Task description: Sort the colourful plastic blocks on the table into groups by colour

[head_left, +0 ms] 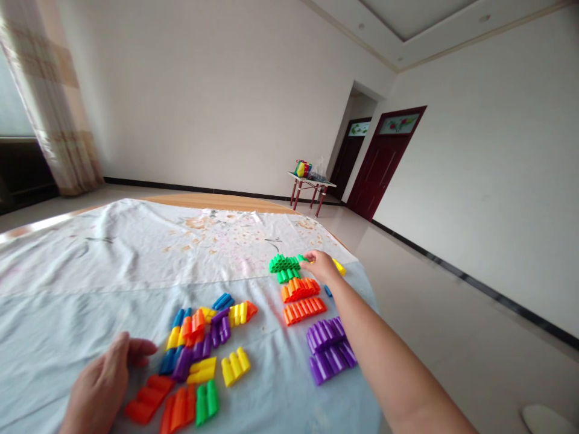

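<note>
Looks like I'm about halfway: ribbed, glossy plastic green blocks point(284, 266), orange blocks point(302, 299) and purple blocks point(328, 349) sit grouped on the cloth-covered worktop point(113, 271). The mixed heap point(203, 337) is unsorted beside my left hand point(106, 380), which lies loosely open and empty. My right hand point(322, 265) is pinched on the green blocks' edge

Bright, soft daylight comes from the curtain point(54, 102) side at left, washing out the white wall point(217, 96). Shadows on the cloth point(136, 253) are faint. Wide-angle distortion bows the edges; the near left hand point(104, 386) looks slightly blurred.
</note>
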Demonstrator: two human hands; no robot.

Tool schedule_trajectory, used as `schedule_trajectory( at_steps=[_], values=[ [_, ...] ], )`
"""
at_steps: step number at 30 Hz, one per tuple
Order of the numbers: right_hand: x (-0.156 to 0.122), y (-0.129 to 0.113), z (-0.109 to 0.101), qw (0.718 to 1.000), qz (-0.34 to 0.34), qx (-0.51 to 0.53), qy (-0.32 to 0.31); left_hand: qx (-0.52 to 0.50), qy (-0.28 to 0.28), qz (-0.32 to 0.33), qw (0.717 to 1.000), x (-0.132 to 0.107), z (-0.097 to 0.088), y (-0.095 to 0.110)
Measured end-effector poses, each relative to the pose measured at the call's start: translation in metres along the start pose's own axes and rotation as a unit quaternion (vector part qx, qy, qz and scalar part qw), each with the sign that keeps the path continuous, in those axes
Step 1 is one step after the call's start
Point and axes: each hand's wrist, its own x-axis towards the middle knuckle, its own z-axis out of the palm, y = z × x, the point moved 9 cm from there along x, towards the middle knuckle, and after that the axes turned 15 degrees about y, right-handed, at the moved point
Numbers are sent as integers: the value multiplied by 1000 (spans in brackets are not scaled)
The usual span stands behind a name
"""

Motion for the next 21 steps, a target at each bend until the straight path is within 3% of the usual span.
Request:
schedule_trajectory(
  at_steps=[6, 14, 21],
  values=[
    [15, 29, 24, 999, 15, -27, -9, -1, 9, 5, 1000, 3, 0, -4],
    [24, 27, 56, 1000, 11, -27, -4, -11, 11, 14, 1000, 13, 4, -17],
    [32, 21, 76, 999, 3, -43, -14, -3, 7, 40, 999, -2, -1, 10]
  ],
)
